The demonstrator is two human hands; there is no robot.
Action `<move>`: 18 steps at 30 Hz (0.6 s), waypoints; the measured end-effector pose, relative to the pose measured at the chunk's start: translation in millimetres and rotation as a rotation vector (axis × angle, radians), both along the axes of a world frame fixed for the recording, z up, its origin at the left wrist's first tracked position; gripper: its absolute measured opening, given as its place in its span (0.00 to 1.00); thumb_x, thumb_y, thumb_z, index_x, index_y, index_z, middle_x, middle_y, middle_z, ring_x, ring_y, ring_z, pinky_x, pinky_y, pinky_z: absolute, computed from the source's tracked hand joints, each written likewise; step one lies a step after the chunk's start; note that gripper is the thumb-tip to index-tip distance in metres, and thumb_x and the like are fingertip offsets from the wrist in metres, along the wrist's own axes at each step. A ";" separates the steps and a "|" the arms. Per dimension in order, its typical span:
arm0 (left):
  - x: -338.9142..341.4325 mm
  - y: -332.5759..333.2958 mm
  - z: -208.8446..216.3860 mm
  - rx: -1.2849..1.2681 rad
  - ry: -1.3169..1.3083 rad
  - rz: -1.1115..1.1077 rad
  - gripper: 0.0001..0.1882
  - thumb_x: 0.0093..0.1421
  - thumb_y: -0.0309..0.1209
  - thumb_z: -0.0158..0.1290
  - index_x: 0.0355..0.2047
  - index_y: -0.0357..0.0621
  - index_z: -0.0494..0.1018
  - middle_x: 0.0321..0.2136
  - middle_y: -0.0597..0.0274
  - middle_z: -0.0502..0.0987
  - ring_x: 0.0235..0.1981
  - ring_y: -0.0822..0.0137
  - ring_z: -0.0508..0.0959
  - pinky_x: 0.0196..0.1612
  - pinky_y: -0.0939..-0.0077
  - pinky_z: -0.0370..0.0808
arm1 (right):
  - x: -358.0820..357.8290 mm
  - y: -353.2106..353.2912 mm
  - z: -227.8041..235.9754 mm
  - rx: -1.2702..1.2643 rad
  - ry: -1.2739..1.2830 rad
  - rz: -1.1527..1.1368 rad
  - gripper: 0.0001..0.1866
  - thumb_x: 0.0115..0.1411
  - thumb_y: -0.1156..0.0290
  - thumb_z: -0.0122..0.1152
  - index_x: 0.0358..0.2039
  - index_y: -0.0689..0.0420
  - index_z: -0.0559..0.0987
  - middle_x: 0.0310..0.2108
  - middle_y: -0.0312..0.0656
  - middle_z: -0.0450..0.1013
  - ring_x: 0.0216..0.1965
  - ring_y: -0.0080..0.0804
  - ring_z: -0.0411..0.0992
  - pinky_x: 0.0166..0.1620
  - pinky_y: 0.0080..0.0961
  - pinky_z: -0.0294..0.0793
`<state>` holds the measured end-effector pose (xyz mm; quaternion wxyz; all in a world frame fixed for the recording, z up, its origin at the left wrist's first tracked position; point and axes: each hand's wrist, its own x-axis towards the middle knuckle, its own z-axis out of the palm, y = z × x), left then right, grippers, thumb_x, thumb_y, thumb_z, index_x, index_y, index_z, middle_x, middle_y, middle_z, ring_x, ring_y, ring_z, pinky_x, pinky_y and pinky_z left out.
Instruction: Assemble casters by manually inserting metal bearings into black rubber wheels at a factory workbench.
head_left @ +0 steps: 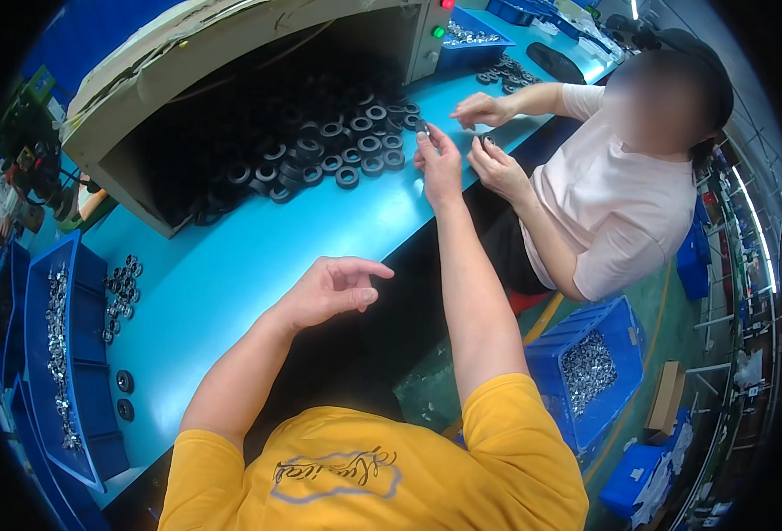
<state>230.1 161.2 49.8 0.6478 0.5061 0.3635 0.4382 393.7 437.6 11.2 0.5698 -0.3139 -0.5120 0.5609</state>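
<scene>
My right hand (pixel 439 164) reaches out to the far side of the table and pinches a small black ring (pixel 423 128) between thumb and fingers. Just left of it lies a heap of black rings (pixel 347 154), spilling out from under a hooded housing. My left hand (pixel 334 290) hovers over the table's near edge, with nothing in it, its index finger stretched out and its thumb apart. Close to my right hand, a co-worker's hand (pixel 497 166) holds a small dark part, while the co-worker's other hand (pixel 484 111) is raised above the table.
A beige housing (pixel 117 133) stands over the heap. At left, a blue bin (pixel 72 372) holds shiny metal parts, with small metal pieces (pixel 122 288) and two black rings (pixel 125 396) beside it. A blue crate (pixel 621 332) of metal parts sits on the floor at right, near a co-worker (pixel 612 195).
</scene>
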 end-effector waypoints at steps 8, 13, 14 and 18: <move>0.4 1.5 -2.5 0.017 0.014 0.000 0.22 0.62 0.35 0.66 0.54 0.42 0.80 0.27 0.71 0.77 0.28 0.80 0.75 0.31 0.86 0.69 | 1.2 -1.8 1.6 0.009 0.001 0.020 0.19 0.68 0.68 0.66 0.54 0.65 0.75 0.36 0.32 0.72 0.29 0.18 0.67 0.32 0.16 0.67; 1.4 1.2 -1.6 0.022 0.021 0.006 0.22 0.62 0.36 0.66 0.54 0.43 0.80 0.27 0.71 0.77 0.27 0.81 0.75 0.30 0.86 0.68 | 0.5 -4.8 3.8 0.005 0.012 0.017 0.17 0.67 0.68 0.68 0.51 0.64 0.76 0.36 0.33 0.72 0.29 0.18 0.67 0.32 0.16 0.68; 1.4 1.1 -1.5 0.021 0.020 0.005 0.22 0.62 0.36 0.66 0.54 0.43 0.80 0.27 0.71 0.77 0.28 0.81 0.75 0.30 0.86 0.68 | 0.8 -5.5 4.3 0.009 0.013 0.020 0.17 0.66 0.68 0.68 0.50 0.64 0.76 0.36 0.33 0.72 0.29 0.18 0.67 0.32 0.16 0.68; 1.1 1.3 0.9 0.015 0.024 0.002 0.22 0.62 0.36 0.66 0.54 0.43 0.80 0.27 0.71 0.77 0.28 0.81 0.75 0.30 0.86 0.68 | 1.4 -5.5 5.6 0.020 0.004 0.015 0.18 0.65 0.68 0.70 0.50 0.64 0.77 0.37 0.33 0.73 0.29 0.18 0.68 0.32 0.16 0.68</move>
